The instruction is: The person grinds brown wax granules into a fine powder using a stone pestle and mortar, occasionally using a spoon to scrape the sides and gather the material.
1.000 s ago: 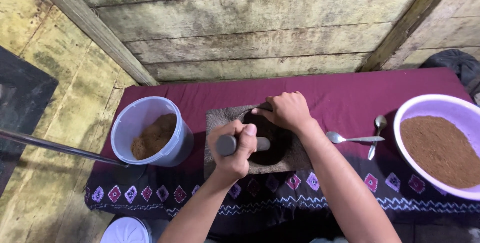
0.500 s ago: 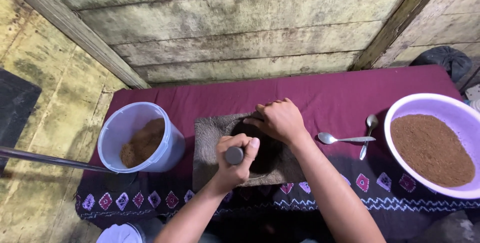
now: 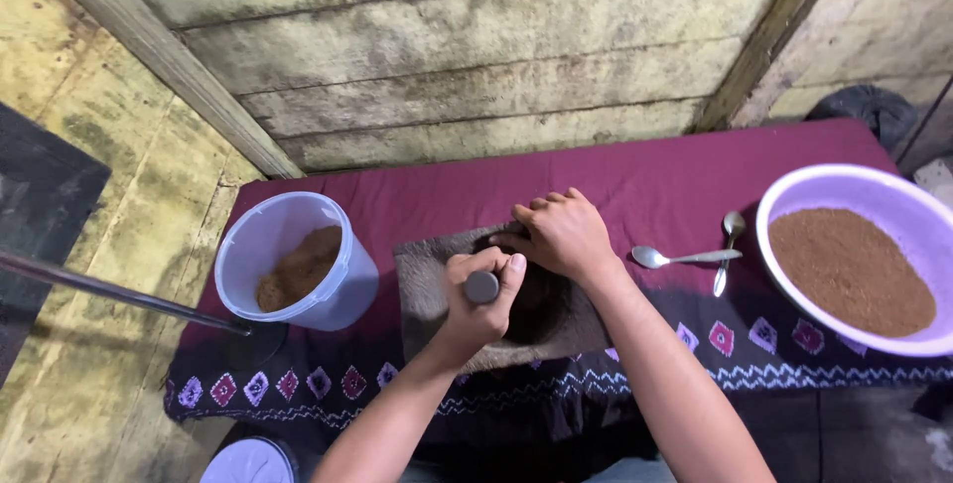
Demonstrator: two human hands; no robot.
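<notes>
Left hand [image 3: 483, 302] grips pestle [image 3: 482, 287] over mortar [image 3: 536, 306].

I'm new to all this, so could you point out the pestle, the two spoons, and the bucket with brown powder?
pestle [image 3: 481, 287], head view, on its round grey end above the left fist.
spoons [image 3: 685, 258], head view, on the handle of the nearer spoon.
bucket [image 3: 347, 289], head view, on its pale outer wall.

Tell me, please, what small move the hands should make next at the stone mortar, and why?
Probably press the pestle down and grind another stroke. The left hand grips it upright over the dark hollow of the stone mortar, while the right hand rests on the rim, steadying it.
</notes>
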